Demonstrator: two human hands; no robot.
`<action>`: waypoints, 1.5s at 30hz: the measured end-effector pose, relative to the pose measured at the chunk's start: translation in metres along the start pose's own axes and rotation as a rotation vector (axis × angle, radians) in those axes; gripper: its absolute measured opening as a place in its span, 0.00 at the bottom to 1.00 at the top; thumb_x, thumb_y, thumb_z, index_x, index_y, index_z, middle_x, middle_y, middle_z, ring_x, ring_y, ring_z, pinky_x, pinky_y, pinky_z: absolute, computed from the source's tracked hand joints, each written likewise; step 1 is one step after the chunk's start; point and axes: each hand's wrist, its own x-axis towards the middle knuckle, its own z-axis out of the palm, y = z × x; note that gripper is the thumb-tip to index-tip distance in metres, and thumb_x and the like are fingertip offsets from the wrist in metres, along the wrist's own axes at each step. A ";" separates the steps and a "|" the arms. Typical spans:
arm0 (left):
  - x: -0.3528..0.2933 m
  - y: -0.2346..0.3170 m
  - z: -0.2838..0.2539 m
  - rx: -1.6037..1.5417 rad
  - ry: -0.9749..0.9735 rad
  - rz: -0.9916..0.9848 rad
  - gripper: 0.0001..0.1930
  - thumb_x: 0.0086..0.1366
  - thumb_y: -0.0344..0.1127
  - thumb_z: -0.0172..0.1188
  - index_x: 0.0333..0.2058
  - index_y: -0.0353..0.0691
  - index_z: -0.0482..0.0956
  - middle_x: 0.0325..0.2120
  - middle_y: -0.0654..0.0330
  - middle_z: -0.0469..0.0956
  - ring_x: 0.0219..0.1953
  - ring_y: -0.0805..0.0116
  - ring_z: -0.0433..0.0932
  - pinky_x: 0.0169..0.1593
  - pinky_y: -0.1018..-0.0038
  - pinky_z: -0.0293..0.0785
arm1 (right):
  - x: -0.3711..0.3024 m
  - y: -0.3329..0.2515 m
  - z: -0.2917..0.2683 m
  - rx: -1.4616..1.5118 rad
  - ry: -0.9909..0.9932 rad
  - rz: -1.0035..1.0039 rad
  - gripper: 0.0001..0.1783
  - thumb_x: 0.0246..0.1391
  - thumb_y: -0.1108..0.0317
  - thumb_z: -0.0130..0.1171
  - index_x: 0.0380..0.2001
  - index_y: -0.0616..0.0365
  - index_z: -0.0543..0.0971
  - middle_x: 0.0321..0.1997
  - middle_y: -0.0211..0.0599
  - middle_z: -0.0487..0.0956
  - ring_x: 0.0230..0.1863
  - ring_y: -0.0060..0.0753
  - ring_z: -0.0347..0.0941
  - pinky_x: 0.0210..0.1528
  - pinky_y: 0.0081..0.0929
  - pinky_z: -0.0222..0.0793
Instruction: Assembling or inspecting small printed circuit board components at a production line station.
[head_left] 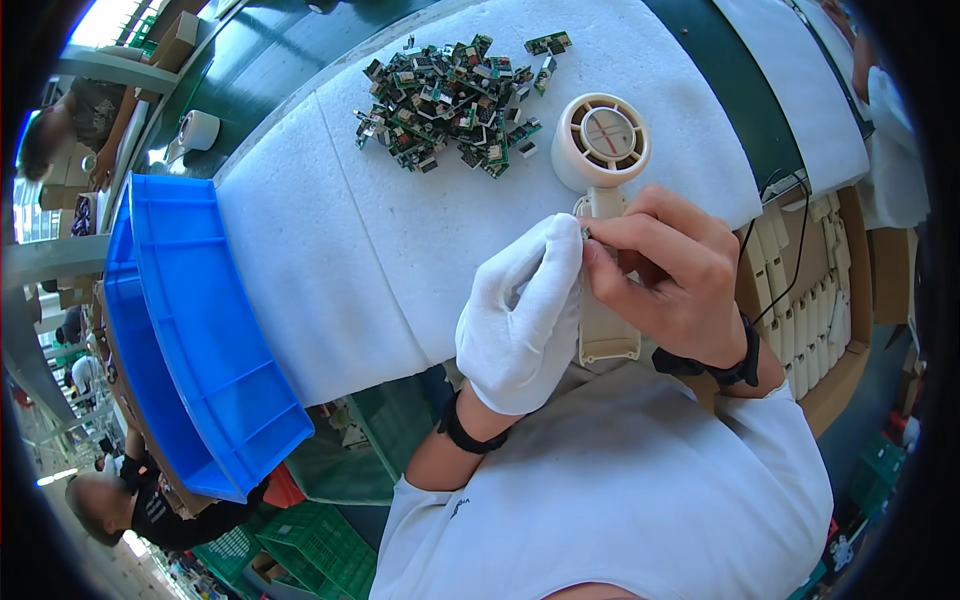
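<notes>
My left hand (522,315), in a white glove, and my bare right hand (675,275) meet fingertip to fingertip. Both are closed in a pinch around something tiny, mostly hidden by the fingers. Directly beneath them lies a cream handheld fan (570,165), its round grille facing up and away from me. The handle shell (608,345) is partly covered by my hands; its lower end shows below them. Beyond my hands, a heap of small green circuit boards (450,105) with metal connectors lies on the white foam sheet (370,270). A couple of boards sit apart at its right.
A blue plastic bin (205,320) stands at the left edge of the table. On the right, a cardboard box (848,345) holds rows of cream shells, with a black cable (805,225) over it. Green crates (318,548) are lower left. Other people are at the far left.
</notes>
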 end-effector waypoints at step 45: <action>0.017 -0.030 -0.055 0.478 0.154 0.000 0.11 0.56 0.27 0.69 0.33 0.46 0.75 0.37 0.63 0.80 0.38 0.61 0.80 0.42 0.66 0.76 | 0.365 0.083 0.225 -0.560 -0.641 0.005 0.24 0.62 0.49 0.61 0.38 0.64 0.85 0.43 0.52 0.85 0.47 0.46 0.83 0.48 0.40 0.79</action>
